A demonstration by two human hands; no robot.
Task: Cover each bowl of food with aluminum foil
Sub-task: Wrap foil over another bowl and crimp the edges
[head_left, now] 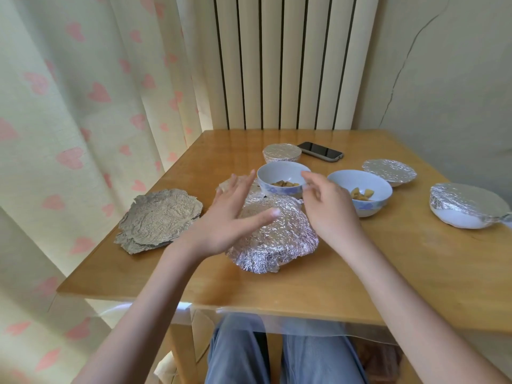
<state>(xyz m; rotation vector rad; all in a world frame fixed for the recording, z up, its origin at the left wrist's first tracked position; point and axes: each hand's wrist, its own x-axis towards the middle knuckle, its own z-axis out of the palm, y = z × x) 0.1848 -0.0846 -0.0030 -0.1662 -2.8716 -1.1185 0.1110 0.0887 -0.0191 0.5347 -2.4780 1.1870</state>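
Four bowls wear foil, including the foil-covered bowl (273, 234) under my spread, empty left hand (231, 217) and right hand (328, 206); two open bowls (282, 178) wait at twelve and one o'clock.

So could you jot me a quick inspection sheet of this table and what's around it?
Surface: wooden table under a clear plastic sheet.
Job's things: two open bowls of food; four foil-covered bowls.
Clutter: used foil sheets; phone.
Fingers: left hand open above the nearest covered bowl; right hand relaxed beside the open bowl, holding nothing.
Cables: nothing seen.
Surroundings: heart-print curtain, radiator, cracked wall.
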